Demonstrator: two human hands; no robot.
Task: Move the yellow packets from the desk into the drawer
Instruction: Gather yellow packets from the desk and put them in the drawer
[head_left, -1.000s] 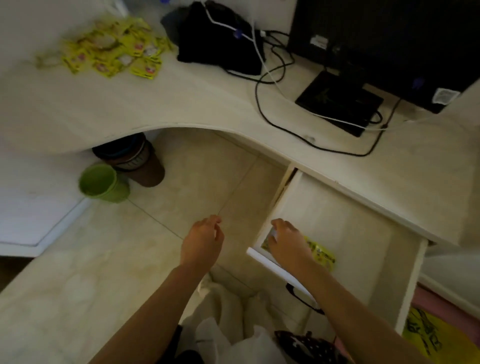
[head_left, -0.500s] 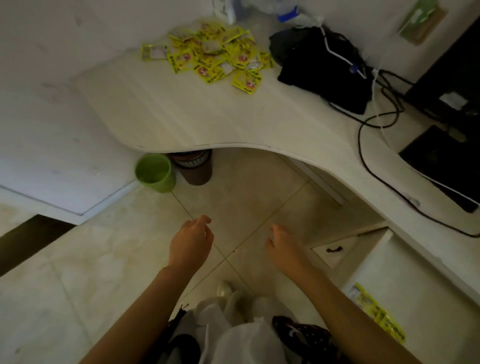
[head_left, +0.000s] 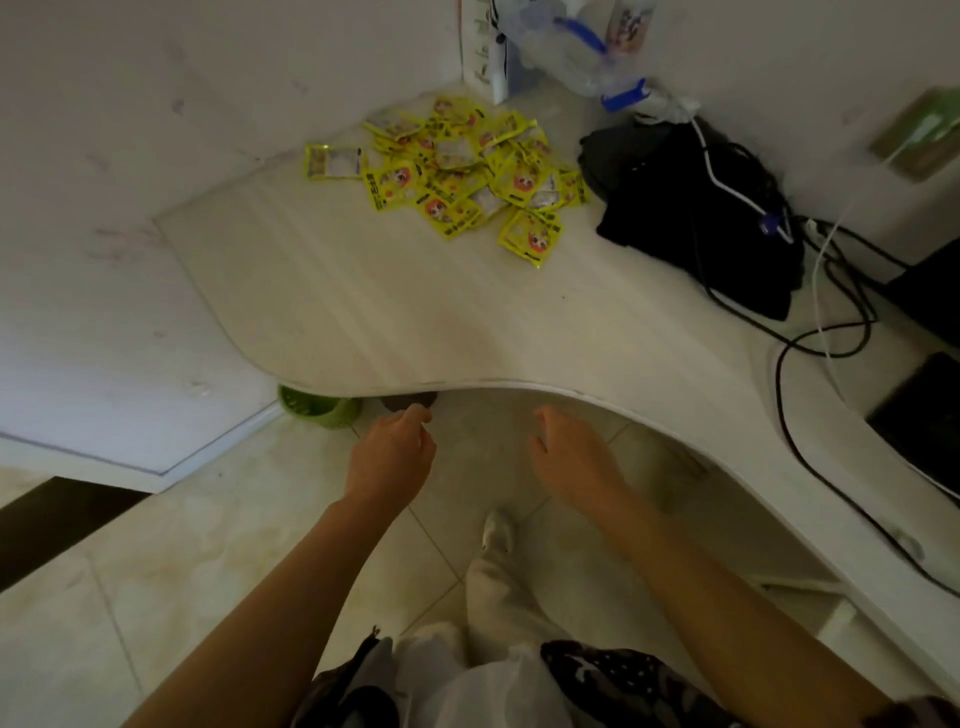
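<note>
Now the person has turned from the drawer, which is out of view, back to the desk (head_left: 363, 322). Left hand (head_left: 389, 457) and right hand (head_left: 571, 457) hang loosely curled, empty, below its edge; yellow packets (head_left: 467, 166) remain heaped in the far corner, awaiting another trip.

Two bare arms reach forward side by side, both hands empty.

The left hand (head_left: 392, 457) is held back-up with its fingers (head_left: 415, 415) curled loosely inward, the thumb tucked close beside them, nothing between them. The right hand (head_left: 569, 457) lies flatter, back-up, its fingers (head_left: 545, 418) relaxed and lightly bent, pointing ahead and a little toward the left hand's fingertips. The two sets of fingertips sit level with each other and apart. Both forearms are bare, running back and outward behind the fingers; the wrists are nearly straight.
</note>
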